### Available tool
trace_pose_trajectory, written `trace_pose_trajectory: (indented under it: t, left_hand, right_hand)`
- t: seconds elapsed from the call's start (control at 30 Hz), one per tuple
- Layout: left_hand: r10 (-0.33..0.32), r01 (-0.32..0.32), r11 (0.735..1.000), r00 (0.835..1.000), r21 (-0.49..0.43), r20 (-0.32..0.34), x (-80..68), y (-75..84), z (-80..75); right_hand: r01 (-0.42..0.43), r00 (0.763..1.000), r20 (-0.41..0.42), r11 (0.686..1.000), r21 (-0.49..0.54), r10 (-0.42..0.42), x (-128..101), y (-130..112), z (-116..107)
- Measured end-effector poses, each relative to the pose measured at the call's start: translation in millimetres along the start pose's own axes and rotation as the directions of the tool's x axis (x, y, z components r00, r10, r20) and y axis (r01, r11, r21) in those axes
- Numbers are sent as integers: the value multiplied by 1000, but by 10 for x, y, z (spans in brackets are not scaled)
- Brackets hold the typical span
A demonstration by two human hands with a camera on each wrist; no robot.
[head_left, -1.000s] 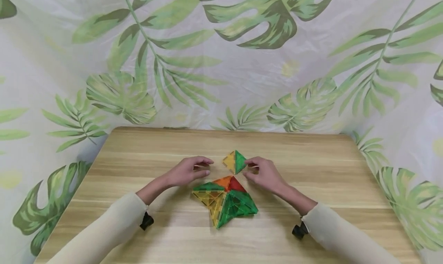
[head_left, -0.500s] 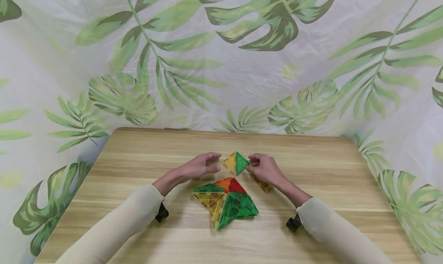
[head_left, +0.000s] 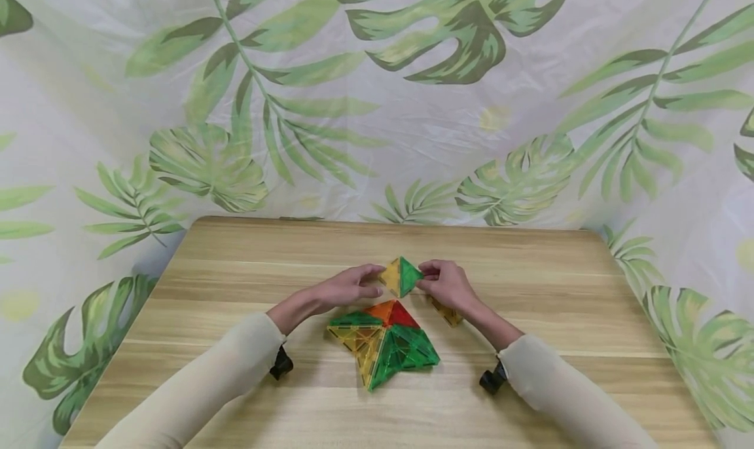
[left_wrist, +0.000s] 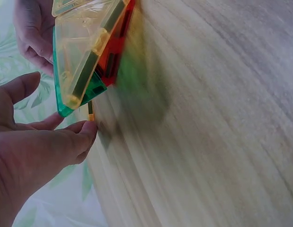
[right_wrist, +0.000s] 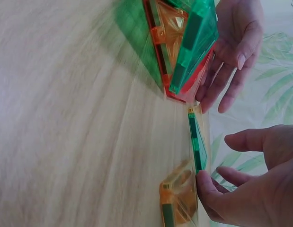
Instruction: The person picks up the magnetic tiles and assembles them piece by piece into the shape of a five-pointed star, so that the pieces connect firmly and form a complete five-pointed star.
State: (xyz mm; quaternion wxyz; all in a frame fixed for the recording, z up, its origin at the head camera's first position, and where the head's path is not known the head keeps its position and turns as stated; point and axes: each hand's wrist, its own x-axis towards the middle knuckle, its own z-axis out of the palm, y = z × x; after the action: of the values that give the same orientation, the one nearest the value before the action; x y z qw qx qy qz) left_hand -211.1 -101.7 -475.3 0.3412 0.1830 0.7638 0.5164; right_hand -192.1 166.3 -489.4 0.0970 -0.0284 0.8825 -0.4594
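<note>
A small pair of joined triangle tiles, one yellow [head_left: 391, 275] and one green [head_left: 409, 275], stands upright on the wooden table [head_left: 235, 259]. My right hand [head_left: 427, 278] pinches the green tile's right corner; the right wrist view shows its thumb [right_wrist: 205, 187] on the green tile's edge [right_wrist: 198, 146]. My left hand [head_left: 374, 281] reaches in from the left, and its nearly straight fingertips [left_wrist: 87, 131] touch the yellow tile's left corner. A larger tile build [head_left: 385, 341] in green, yellow, orange and red lies just in front of both hands.
One orange-yellow tile [head_left: 446, 314] lies flat under my right wrist, seen also in the right wrist view as the orange-yellow tile [right_wrist: 177, 201]. A leaf-print sheet [head_left: 377, 95] hangs behind and beside the table. Bare wood stretches to the left, right and front.
My left hand has moved right until its fingertips meet the yellow tile. My right hand has stayed at the green tile and shifted slightly, which uncovered the flat orange-yellow tile.
</note>
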Motion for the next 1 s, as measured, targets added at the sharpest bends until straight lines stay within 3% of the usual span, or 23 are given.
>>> trace_pose_trajectory:
  t: [0.4,1.0]
  left_hand:
    - [-24,26,984,1000,-178,14,44,-7,-38]
    - [-13,19,981,999,-193,31,106,8,-29]
  right_hand:
    - [-73,997,-13,990,122,75,75,-17,94]
    - [-79,995,-50,972,221,92,186,-32,161]
